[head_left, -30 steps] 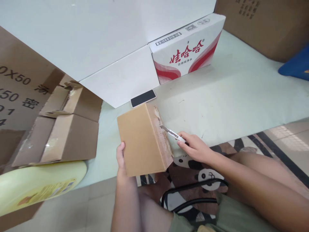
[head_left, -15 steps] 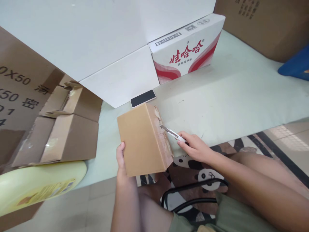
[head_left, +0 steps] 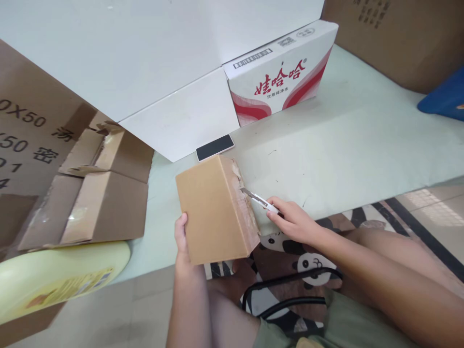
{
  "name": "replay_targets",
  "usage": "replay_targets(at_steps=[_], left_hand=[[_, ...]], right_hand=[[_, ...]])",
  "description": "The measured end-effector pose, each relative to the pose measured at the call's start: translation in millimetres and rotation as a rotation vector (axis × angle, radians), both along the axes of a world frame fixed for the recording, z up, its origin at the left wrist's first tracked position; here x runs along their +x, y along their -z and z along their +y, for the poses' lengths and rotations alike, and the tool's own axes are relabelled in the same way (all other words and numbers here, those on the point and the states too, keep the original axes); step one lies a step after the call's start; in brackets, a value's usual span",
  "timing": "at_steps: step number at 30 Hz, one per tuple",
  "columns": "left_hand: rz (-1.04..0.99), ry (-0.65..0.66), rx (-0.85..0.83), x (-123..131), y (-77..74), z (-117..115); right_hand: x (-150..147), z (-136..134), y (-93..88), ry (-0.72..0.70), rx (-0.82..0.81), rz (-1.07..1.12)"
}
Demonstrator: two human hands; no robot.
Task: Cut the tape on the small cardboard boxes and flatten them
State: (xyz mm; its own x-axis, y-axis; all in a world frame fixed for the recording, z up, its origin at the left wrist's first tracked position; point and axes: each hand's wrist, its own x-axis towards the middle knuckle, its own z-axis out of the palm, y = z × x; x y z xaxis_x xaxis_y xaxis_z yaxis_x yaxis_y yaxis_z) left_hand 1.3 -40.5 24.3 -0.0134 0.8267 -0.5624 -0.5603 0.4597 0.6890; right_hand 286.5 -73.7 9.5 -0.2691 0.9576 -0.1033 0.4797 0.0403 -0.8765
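1. Here's your left hand (head_left: 181, 229), gripping the small brown carton (head_left: 212, 212) by its left side, thumb laid over the edge onto the broad plain face; the other fingers are hidden behind.
2. And that carton is right in front of you, tilted, at the near edge of the pale green surface (head_left: 362, 145); whether it rests there or hangs in your grasp, you can't tell from this view.
3. Over to your right hand (head_left: 290, 220), closed around the white utility knife (head_left: 263, 200), blade out and pointing up and left.
4. The blade tip is right at the carton's ragged, torn right side; how deep it sits, if at all, can't be made out.
5. Just beyond the carton's far edge lies a phone (head_left: 215, 147), dark screen up, close to the foot of a white panel (head_left: 152, 116).
6. Right of that panel stands a white box with red lettering (head_left: 279, 82).
7. Off to your left, folded brown cardboard (head_left: 119, 205), with a pale yellow bottle (head_left: 72, 270) on its side in front.
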Motion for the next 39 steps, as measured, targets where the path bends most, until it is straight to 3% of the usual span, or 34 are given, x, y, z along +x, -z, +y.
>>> replay_targets(at_steps=[18, 24, 30, 39], left_hand=[[-0.043, 0.043, 0.021, -7, 6.6, 1], [0.022, -0.048, 0.002, 1, 1.8, 1], [0.025, -0.307, 0.198, 9, 3.6, 9], [0.038, -0.247, 0.176, 12, 0.9, 8]], right_hand=[[0, 0, 0.5, -0.001, -0.001, 0.008], [0, 1, 0.6, 0.002, -0.004, -0.002], [0, 1, 1.2, 0.011, -0.005, -0.042], [0, -1, 2.4, 0.014, 0.0, -0.054]])
